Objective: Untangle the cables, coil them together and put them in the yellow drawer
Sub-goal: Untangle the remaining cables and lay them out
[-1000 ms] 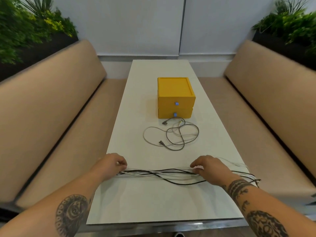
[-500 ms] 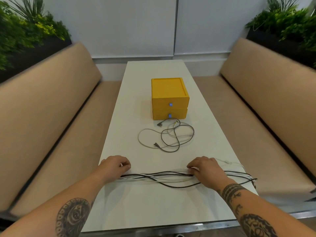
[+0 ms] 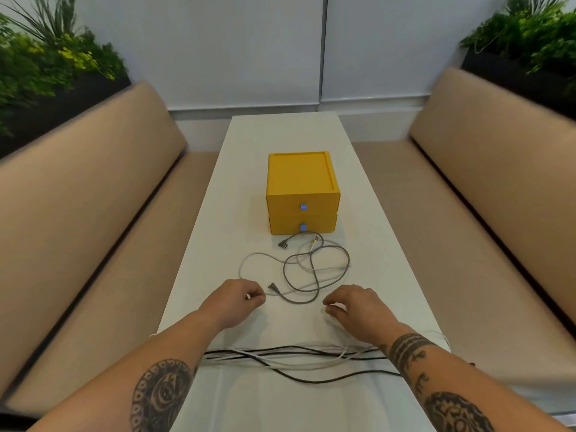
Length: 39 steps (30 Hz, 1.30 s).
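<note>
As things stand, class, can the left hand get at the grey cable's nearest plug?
Probably yes: the left hand is just beside the plug, with only bare table between them and nothing covering it.

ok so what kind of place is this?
Probably a booth-style seating nook in an office lounge or café, though I can't tell which. A long white table runs between two tan padded benches, and planters full of greenery sit behind the backrests, against plain white wall panels.
</note>
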{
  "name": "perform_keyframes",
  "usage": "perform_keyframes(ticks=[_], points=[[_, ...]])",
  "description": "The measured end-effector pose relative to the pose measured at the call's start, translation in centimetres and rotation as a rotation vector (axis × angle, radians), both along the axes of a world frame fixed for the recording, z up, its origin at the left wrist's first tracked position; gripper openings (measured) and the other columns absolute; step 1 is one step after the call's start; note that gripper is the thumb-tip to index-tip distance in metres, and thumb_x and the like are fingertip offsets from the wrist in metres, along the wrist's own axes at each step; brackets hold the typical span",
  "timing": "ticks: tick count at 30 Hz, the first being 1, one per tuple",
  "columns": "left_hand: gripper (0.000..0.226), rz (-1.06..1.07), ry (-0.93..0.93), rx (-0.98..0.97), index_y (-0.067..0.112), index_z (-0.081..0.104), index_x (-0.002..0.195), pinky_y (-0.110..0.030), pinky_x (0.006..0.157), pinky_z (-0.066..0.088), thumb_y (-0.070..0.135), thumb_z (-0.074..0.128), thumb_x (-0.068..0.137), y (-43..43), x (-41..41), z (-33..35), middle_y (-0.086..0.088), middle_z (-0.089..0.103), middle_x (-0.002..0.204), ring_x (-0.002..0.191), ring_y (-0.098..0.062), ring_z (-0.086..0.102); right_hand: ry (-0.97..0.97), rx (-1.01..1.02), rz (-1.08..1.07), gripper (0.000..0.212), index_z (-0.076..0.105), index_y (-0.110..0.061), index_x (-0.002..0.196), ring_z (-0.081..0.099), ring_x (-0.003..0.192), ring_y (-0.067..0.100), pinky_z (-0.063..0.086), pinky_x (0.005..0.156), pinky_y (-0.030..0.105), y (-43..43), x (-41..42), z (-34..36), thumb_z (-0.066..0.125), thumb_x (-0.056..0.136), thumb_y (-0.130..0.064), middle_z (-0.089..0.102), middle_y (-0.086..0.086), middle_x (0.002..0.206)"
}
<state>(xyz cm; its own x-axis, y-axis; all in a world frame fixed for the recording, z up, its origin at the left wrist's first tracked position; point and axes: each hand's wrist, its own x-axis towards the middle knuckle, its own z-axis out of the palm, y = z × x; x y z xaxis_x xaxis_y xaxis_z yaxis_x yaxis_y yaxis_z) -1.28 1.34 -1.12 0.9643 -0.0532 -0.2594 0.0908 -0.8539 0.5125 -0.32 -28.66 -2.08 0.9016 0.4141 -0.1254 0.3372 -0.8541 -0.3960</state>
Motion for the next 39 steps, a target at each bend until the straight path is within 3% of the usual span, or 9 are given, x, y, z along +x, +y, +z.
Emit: perform_keyframes(ticks=[6, 12, 16, 20, 24, 26, 29, 36, 39], points=[[0.016, 0.117, -0.064, 0.036, 0.028, 0.071, 0.102, -0.03, 0.077, 0.052, 0.037, 0.061, 0.094, -2.6, 2.3, -0.9, 0.01, 0.068, 0.098, 0.087, -0.011, 0.061, 0.02, 0.12, 0.028, 0.026, 0.069, -0.033, 0.118, 0.056, 0.117, 0.012, 0.041, 0.104, 0.037, 1.4, 2.7, -0.2, 0.055, 0.098, -0.042, 0.065, -0.013, 0.123], [0.037, 0.163, -0.027, 0.088, 0.033, 0.061, 0.129, -0.028, 0.079, 0.047, 0.036, 0.064, 0.092, -4.1, 2.8, -3.0, 0.002, 0.06, 0.102, 0.093, -0.017, 0.059, 0.04, 0.072, 0.174, 0.03, 0.069, -0.03, 0.12, 0.057, 0.113, 0.02, 0.044, 0.097, 0.036, 4.4, 3.3, -1.4, 0.057, 0.095, -0.04, 0.068, -0.005, 0.121], [0.028, 0.118, -0.033, 0.236, 0.033, 0.066, 0.117, -0.037, 0.083, 0.052, 0.041, 0.062, 0.091, -4.7, 3.4, -3.4, 0.001, 0.057, 0.105, 0.099, -0.021, 0.06, 0.01, -0.057, 0.205, 0.034, 0.063, -0.027, 0.125, 0.051, 0.114, 0.026, 0.04, 0.088, 0.037, 5.5, 3.6, -2.9, 0.058, 0.092, -0.035, 0.064, 0.001, 0.121], [0.019, 0.067, -0.029, 0.245, 0.029, 0.063, 0.104, -0.036, 0.081, 0.049, 0.042, 0.063, 0.09, -5.1, 3.4, -2.8, 0.007, 0.06, 0.102, 0.095, -0.018, 0.06, -0.083, -0.158, 0.214, 0.022, 0.066, -0.018, 0.111, 0.052, 0.109, 0.03, 0.03, 0.074, 0.036, 6.1, 3.7, -3.7, 0.051, 0.096, -0.024, 0.064, 0.007, 0.108], [0.012, 0.148, -0.091, -0.125, 0.03, 0.059, 0.098, -0.031, 0.078, 0.049, 0.03, 0.068, 0.09, -5.2, 4.1, -0.4, 0.011, 0.066, 0.094, 0.081, -0.009, 0.058, -0.055, -0.086, 0.196, 0.019, 0.06, -0.018, 0.109, 0.05, 0.109, 0.028, 0.036, 0.084, 0.04, 5.6, 4.5, -2.3, 0.045, 0.1, -0.026, 0.062, 0.005, 0.111], [0.022, 0.257, -0.168, -0.362, 0.032, 0.059, 0.107, -0.023, 0.078, 0.048, 0.029, 0.071, 0.089, -5.4, 5.0, 2.0, 0.012, 0.07, 0.09, 0.085, -0.003, 0.061, 0.021, 0.096, 0.112, 0.017, 0.06, -0.02, 0.105, 0.054, 0.103, 0.026, 0.04, 0.086, 0.037, 5.3, 5.6, 0.1, 0.046, 0.101, -0.027, 0.065, 0.003, 0.107], [0.036, 0.342, -0.188, -0.638, 0.032, 0.053, 0.127, -0.026, 0.079, 0.048, 0.033, 0.065, 0.093, -6.0, 6.6, 6.1, 0.014, 0.074, 0.099, 0.09, -0.004, 0.068, 0.025, 0.328, -0.016, 0.012, 0.058, -0.027, 0.093, 0.063, 0.089, 0.022, 0.049, 0.079, 0.037, 5.0, 8.0, 4.8, 0.048, 0.099, -0.03, 0.07, -0.006, 0.091], [0.024, 0.267, -0.278, -0.813, 0.027, 0.061, 0.123, -0.031, 0.075, 0.048, 0.033, 0.055, 0.1, -9.1, 8.7, 12.1, 0.018, 0.074, 0.102, 0.079, -0.001, 0.064, -0.064, 0.768, -0.13, 0.013, 0.059, -0.023, 0.087, 0.066, 0.066, 0.007, 0.053, 0.065, 0.025, 3.9, 12.5, 17.8, 0.054, 0.099, -0.021, 0.072, -0.005, 0.076], [0.025, 0.204, -0.339, -0.873, 0.027, 0.062, 0.122, -0.032, 0.076, 0.048, 0.036, 0.053, 0.1, -10.8, 9.7, 14.6, 0.015, 0.073, 0.108, 0.083, -0.003, 0.064, -0.066, 0.91, -0.122, 0.013, 0.06, -0.023, 0.086, 0.066, 0.063, 0.014, 0.057, 0.066, 0.035, 3.8, 13.0, 21.5, 0.057, 0.098, -0.019, 0.074, 0.001, 0.077]])
